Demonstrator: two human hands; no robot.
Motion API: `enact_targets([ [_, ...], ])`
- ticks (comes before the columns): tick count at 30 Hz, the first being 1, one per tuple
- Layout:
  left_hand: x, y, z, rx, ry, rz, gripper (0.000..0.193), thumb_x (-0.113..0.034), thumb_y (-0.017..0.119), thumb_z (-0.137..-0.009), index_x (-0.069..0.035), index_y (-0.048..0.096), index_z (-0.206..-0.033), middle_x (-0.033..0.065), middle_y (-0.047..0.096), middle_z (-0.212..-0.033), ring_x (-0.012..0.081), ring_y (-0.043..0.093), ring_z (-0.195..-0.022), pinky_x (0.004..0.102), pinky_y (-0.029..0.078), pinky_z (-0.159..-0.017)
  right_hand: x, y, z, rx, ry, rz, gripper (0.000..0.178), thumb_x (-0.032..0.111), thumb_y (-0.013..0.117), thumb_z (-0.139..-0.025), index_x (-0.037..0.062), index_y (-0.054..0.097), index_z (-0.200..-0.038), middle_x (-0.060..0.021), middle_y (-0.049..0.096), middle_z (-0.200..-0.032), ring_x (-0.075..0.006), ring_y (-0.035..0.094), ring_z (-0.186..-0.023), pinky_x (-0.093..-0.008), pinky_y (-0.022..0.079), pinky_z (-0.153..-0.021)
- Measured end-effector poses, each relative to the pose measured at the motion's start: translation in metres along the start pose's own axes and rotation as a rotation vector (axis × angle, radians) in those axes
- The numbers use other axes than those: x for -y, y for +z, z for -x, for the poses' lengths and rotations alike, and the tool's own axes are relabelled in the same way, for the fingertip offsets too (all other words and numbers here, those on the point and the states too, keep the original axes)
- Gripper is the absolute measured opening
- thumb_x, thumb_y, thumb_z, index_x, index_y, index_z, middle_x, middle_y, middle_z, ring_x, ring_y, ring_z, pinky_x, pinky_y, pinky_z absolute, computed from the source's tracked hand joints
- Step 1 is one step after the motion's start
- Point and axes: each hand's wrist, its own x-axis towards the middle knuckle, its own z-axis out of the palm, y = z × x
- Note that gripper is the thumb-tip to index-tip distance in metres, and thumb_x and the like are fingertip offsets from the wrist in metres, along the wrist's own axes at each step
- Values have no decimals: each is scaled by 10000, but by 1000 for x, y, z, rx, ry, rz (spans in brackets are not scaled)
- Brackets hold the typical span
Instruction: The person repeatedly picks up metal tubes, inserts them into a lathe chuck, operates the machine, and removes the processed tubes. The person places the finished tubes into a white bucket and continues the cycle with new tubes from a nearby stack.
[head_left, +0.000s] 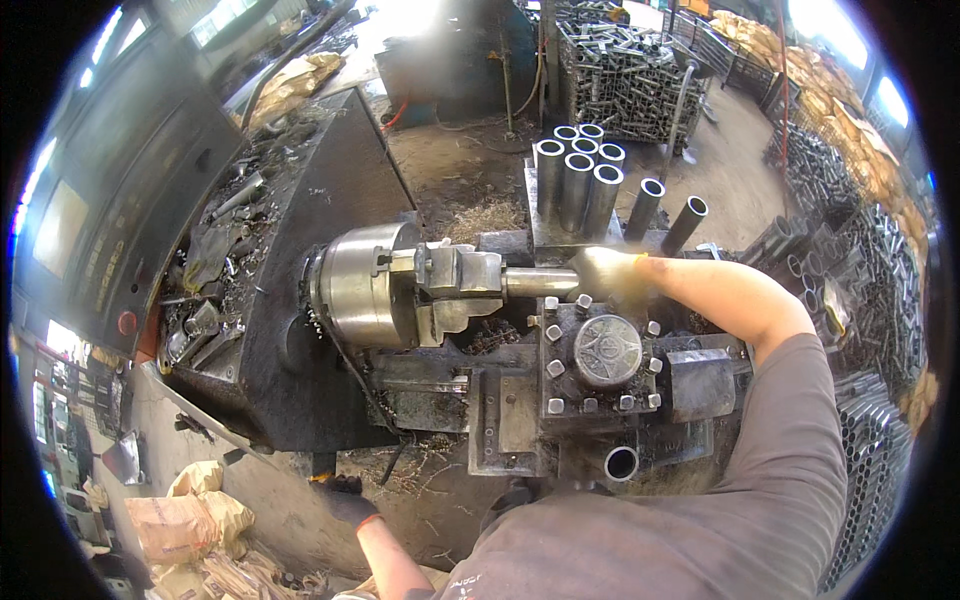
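Observation:
A steel tube (540,282) lies level, its left end between the stepped jaws (462,272) of the lathe chuck (368,285). My right hand (612,272), in a pale glove and slightly blurred, is closed around the tube's right end. Just below that hand is the square tool post (600,360) with bolts around its top. My left hand (350,503), in a dark glove, is low on the left beside a dark post (322,465) under the headstock. Its fingers look curled, but what they hold is hidden.
Several upright steel tubes (580,185) stand behind the tool post. One short tube (621,462) sits in front of it. Metal scraps (215,260) cover the headstock side. A crate of metal parts (625,80) stands behind; stacked tubes (870,440) line the right. Sacks (190,515) lie lower left.

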Motion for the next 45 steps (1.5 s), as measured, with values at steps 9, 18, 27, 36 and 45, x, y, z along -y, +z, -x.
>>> enact_targets([
  [9,-42,-53,-63,353,-445,-10,498,-622,516,-1048,-267,490,-700,-85,464,-560,157,400,-476,452,459,-613,80,-52,-93,383,-102,-528,750,126,686,-951,53,358,-1621,-133,727,-1105,-202,722,-971,-356,619,-828],
  [18,-31,-29,-19,110,-10,-250,448,-549,592,-1069,-126,668,-1194,58,655,-868,185,592,-653,438,534,-641,-61,18,-10,74,41,207,172,195,743,-790,39,782,-853,-202,774,-904,-366,748,-831,-473,581,-729],
  [27,-44,104,197,1839,1600,-893,456,-305,733,-862,-122,732,-1280,230,608,-1476,416,543,-1420,532,385,-1248,7,-28,107,-720,370,-7,445,354,817,-791,73,710,-1118,-232,763,-1043,-404,745,-940,-497,576,-847],
  [36,-292,248,89,162,1895,-935,587,-421,600,-1024,-72,551,-1493,205,598,-1466,400,680,-1181,516,525,-1013,79,-31,216,-1242,221,-431,434,130,786,-840,-30,678,-1229,-108,762,-1064,-201,734,-925,-350,596,-833],
  [45,-354,311,60,178,1333,-1301,833,-662,486,-1030,-53,455,-1599,227,479,-1628,409,539,-1442,497,421,-1187,183,-14,296,-1326,13,-598,155,75,728,-805,11,804,-924,-93,808,-916,-192,733,-899,-338,549,-896],
])
